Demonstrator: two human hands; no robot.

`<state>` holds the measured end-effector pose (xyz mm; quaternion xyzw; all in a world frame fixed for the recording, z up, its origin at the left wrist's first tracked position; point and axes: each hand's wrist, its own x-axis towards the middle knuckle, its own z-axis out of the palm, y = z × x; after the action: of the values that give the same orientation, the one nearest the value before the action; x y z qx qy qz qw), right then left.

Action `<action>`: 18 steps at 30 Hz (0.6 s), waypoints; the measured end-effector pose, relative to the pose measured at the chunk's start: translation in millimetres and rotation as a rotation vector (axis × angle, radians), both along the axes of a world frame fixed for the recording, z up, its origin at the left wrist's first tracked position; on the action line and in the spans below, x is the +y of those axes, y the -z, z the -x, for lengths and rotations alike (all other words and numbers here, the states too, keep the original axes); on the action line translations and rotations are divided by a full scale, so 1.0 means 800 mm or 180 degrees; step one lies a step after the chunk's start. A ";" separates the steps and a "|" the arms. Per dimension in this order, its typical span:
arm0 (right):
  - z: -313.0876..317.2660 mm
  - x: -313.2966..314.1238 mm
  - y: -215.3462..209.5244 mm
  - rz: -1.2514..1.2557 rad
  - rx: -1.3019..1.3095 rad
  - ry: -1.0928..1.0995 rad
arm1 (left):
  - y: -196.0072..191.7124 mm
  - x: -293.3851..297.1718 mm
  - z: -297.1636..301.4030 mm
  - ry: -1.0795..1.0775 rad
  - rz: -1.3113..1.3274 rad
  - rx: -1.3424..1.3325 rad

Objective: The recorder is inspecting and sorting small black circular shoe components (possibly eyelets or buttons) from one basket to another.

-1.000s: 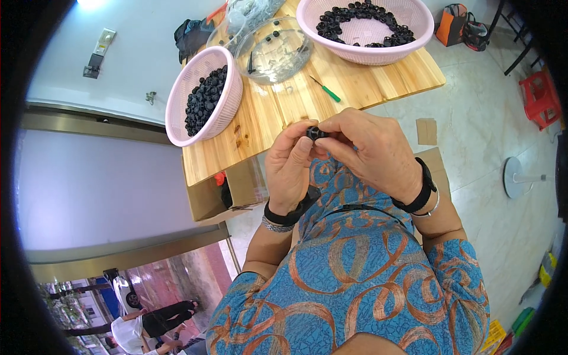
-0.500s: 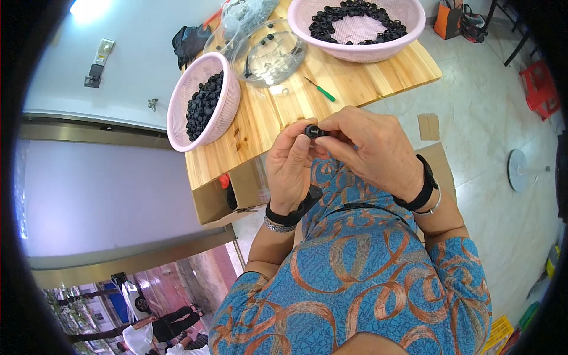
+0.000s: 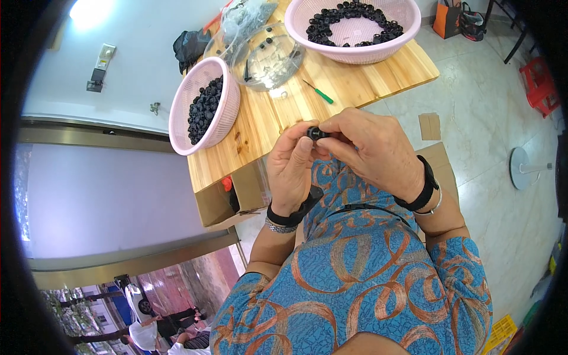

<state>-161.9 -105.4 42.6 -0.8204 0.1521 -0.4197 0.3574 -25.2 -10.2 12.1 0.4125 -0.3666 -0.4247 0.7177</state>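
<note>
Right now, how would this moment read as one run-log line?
left hand: pinching small black part | right hand: pinching same part | nearby: pink basket of black parts on wooden table

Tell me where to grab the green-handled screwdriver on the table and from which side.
Grip the green-handled screwdriver by its green handle, coming from above: it lies flat on the wooden table, handle toward the person, clear of the glass bowl. Both hands are probably busy pinching a small black part.
</note>
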 end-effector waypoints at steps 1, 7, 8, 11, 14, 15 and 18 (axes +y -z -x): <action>0.000 0.000 0.000 0.0010 0.0007 0.0003 | 0.000 0.000 0.000 0.0008 0.0000 -0.0006; 0.003 0.000 0.000 0.0096 0.0038 0.0043 | 0.000 0.000 0.002 -0.0012 -0.0023 -0.0085; 0.004 0.000 0.000 0.0122 0.0065 0.0045 | -0.001 0.000 0.003 -0.0027 -0.0022 -0.0105; 0.004 0.000 -0.001 0.0216 0.0073 0.0088 | -0.002 0.000 0.003 -0.0034 0.0024 -0.0189; 0.004 0.000 -0.001 0.0195 0.0088 0.0086 | -0.003 0.000 0.004 -0.0099 0.0094 -0.0300; 0.005 0.000 -0.001 0.0195 0.0084 0.0086 | -0.003 0.000 0.004 -0.0098 0.0094 -0.0303; 0.004 0.000 0.000 0.0183 0.0135 0.0051 | -0.005 0.000 0.003 -0.0111 0.0081 -0.0434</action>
<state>-165.2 -105.3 43.0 -0.8378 0.1541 -0.4092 0.3270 -28.0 -9.8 15.7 0.4376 -0.4127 -0.3785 0.7035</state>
